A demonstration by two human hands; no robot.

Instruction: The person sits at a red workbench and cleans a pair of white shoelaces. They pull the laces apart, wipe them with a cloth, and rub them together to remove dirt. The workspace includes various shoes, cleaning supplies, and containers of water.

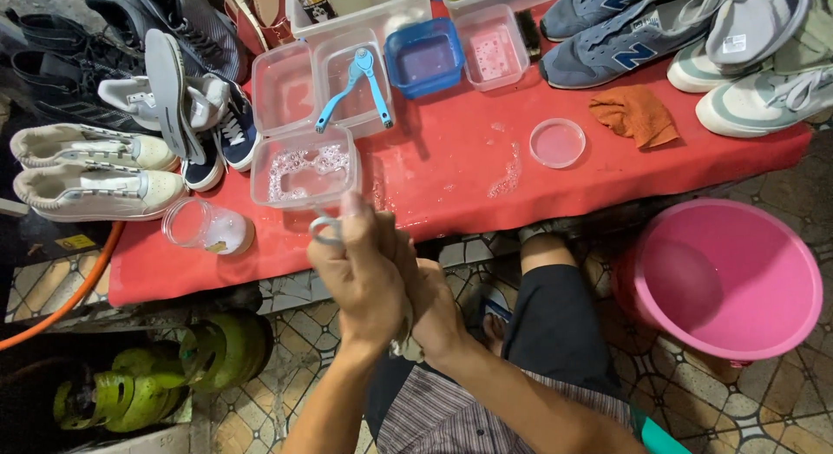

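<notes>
Pale cloth (403, 343), wrung betw. hands

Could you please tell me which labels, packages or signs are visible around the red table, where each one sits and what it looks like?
Sticker: small yellow rectangle, left edge below the white shoes.
Tongue label: small white rectangle on the grey shoe, top right.
Side emblem: dark blue letter shape on the grey-blue shoe, top right.
Printed package: dark, partly seen inside the clear bin at the top.
No screens are visible.
</notes>
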